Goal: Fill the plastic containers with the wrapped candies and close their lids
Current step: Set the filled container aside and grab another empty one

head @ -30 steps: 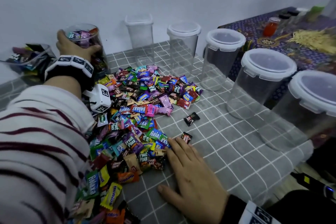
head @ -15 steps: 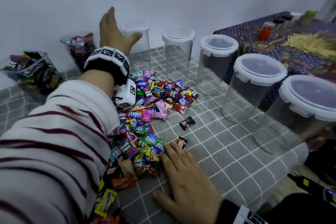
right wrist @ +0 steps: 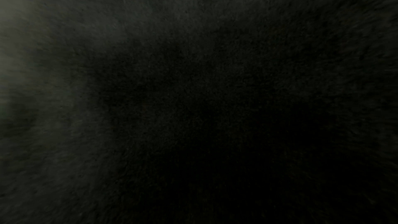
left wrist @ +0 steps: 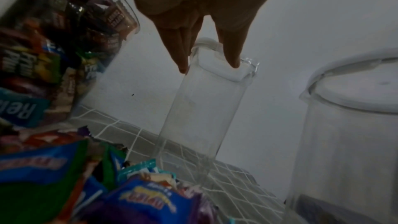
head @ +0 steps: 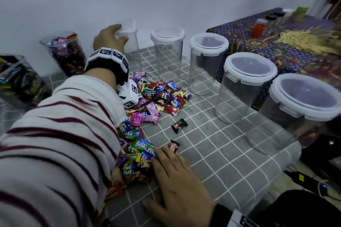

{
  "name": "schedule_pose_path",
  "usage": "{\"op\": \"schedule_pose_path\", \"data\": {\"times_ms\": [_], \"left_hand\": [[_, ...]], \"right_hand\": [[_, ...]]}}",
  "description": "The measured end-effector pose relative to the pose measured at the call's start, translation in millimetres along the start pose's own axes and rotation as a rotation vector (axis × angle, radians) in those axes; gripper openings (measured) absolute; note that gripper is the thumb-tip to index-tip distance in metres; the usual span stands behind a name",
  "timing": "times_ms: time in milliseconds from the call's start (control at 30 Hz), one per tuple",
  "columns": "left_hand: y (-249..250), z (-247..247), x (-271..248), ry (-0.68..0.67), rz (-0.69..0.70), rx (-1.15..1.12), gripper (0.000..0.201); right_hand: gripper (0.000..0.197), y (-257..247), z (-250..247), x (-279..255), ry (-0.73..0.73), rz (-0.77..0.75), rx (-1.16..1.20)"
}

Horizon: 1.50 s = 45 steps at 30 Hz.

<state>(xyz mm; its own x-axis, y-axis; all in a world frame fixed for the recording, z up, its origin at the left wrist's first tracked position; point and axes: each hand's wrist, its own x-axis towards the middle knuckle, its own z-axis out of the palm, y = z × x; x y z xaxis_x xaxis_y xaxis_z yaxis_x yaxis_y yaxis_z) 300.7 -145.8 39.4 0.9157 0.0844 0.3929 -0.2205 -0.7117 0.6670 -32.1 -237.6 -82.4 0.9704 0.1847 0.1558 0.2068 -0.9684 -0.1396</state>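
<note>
Nearest, the right hand (head: 177,180) lay flat with fingers straight on the grey checked bench (head: 217,156), its fingertips at the edge of the heap of wrapped candies (head: 147,101), while the right wrist view was dark. Two loose black candies (head: 179,125) sat just beside the heap. Farther back, the left hand (head: 108,39) closed thumb and fingers around the lid of a narrow clear container (left wrist: 200,108) by the wall, standing between a candy-filled jar (head: 67,53) and four lidded empty containers (head: 245,86).
</note>
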Motion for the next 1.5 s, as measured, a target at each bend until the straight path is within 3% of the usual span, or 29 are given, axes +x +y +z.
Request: {"op": "schedule_pose_path", "data": {"times_ms": [267, 467, 867, 1267, 1500], "left_hand": [[-8, -9, -12, 0.069, 0.091, 0.054, 0.038], [-6, -12, -8, 0.0, 0.088, 0.139, 0.045], [-25, -13, -7, 0.078, 0.225, 0.136, 0.04], [-6, -66, -9, 0.156, 0.473, 0.21, 0.044], [27, -118, -45, 0.288, 0.57, 0.073, 0.042]], "right_hand": [[0.08, -2, -1, -1, 0.0, 0.015, 0.01], [0.079, -3, -1, 0, 0.003, 0.014, 0.012], [0.079, -1, -1, 1, -0.05, 0.024, 0.016], [0.079, -3, -7, -2, -0.096, 0.03, 0.066], [0.076, -3, -14, -1, -0.127, 0.007, 0.095]]}}
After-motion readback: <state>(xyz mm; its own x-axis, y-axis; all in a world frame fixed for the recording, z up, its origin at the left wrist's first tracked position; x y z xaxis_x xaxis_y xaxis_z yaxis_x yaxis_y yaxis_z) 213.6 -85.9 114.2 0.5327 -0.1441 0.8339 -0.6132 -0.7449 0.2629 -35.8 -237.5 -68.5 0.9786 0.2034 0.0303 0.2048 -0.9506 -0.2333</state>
